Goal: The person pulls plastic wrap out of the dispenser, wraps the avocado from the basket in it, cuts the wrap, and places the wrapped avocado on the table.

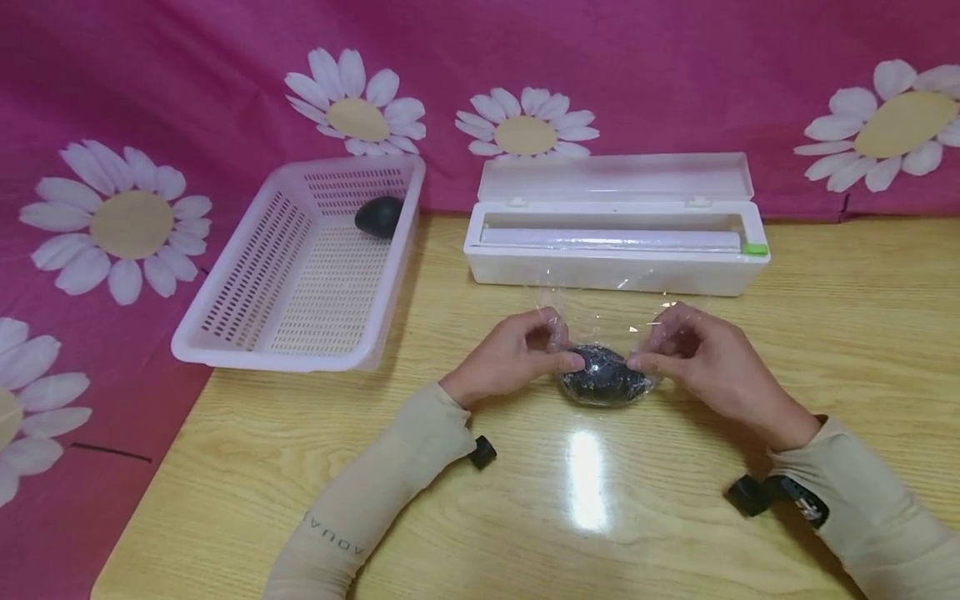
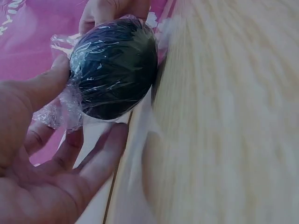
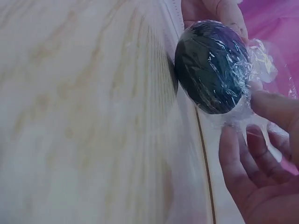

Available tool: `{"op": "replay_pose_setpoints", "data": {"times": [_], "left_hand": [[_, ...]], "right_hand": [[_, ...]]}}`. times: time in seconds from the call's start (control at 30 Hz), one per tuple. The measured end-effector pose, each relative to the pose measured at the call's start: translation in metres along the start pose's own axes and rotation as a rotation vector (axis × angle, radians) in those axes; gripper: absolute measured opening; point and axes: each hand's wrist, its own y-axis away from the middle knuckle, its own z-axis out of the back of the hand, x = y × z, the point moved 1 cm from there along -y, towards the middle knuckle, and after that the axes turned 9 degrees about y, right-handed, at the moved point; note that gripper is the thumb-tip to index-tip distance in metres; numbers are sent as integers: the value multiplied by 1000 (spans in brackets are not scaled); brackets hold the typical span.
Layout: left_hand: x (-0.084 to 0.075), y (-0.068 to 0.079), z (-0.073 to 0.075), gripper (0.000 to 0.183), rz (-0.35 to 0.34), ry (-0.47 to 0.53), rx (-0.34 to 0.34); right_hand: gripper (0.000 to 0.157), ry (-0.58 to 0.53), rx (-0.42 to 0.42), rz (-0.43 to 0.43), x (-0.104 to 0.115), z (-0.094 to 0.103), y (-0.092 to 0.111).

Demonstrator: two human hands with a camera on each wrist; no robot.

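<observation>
A dark avocado lies on the table, wrapped in clear cling film that spreads loosely behind it. The left hand pinches the film at the avocado's left end, its thumb against the wrapped fruit. At the opposite end the right hand pinches the film in the same way. From the left wrist, the wrapped avocado shows tight creases, with bunched film between thumb and fingers. Crinkled film also gathers by the right thumb in the right wrist view.
A white slotted basket stands at the left, with another dark avocado inside. Behind the hands is a white cling film dispenser, lid raised, holding a roll and a green cutter piece. A pink flowered cloth hangs behind the wooden table.
</observation>
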Motion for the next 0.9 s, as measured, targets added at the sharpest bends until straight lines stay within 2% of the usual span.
{"op": "replay_pose_setpoints", "data": {"times": [0.13,0.23,0.37,0.43,0.5,0.63,0.73,0.8,0.9], "left_hand": [[0,1,-1,21,2,21,-6],[0,1,-2,21,-7,28,-19],[-1,0,-2,24,-12,61,-21],[-1,-1,-2,24,-18,75,-15],[-1,-1,-2,23,-26,70,-11],[-2,0,-1,22,-54,-25,-36],[-2,1,-1,25,-45,-89,-66],[-2,1,0,26,-37,-112,-84],[-1,1,1,28,-43,-143,-113]], "right_hand": [[28,-14,37,20,1,4,1],[33,-59,126,54,0,10,2],[29,-83,205,134,-4,13,3],[26,-84,192,178,-4,11,2],[24,-70,142,206,-5,7,0],[21,-50,17,250,-3,0,-2],[22,-17,-60,273,0,-3,-3],[21,5,-83,279,2,-4,-1],[21,26,-74,260,6,-2,1]]}}
